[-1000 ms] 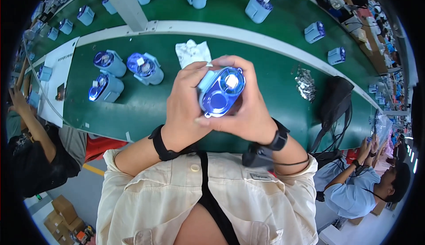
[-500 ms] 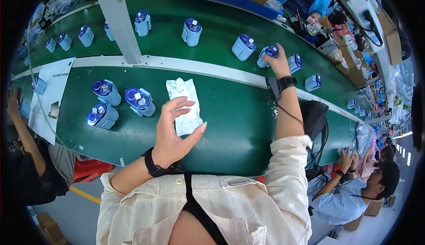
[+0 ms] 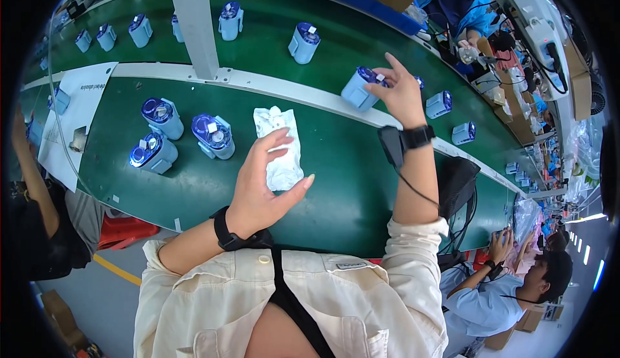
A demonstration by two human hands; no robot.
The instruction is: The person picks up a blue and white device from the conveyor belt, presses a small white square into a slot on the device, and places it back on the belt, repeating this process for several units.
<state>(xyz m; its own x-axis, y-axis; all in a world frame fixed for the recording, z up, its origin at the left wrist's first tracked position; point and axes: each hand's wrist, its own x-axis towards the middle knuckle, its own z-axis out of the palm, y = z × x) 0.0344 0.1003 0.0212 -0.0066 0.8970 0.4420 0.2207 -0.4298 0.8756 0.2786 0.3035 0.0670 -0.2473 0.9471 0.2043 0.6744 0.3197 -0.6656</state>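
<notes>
My right hand point(image 3: 402, 94) reaches to the far side of the green bench. Thumb and bent fingers close on the top of a light-blue container point(image 3: 359, 92) with a dark-blue lid, while the index finger points away. The container tilts slightly and overlaps the white rail. My left hand point(image 3: 261, 180) holds nothing, its thumb and fingers spread in a C shape above a crumpled white packet point(image 3: 276, 122). Left of the packet stand three similar containers: a right one point(image 3: 213, 139), a rear one point(image 3: 161, 119) and a front one point(image 3: 155, 154).
Beyond the white rail point(image 3: 278, 86), a green strip point(image 3: 258, 51) carries several more such containers. A white post point(image 3: 192, 28) rises at the back left. A black bag point(image 3: 457, 180) with cables lies right of my arm. A printed sheet point(image 3: 77, 119) lies left; co-workers sit on both sides.
My right hand has shifted left from one container to its neighbour, which now sits nearer, over the rail. My left hand keeps its spread shape above the packet. The whole view has shifted slightly.
</notes>
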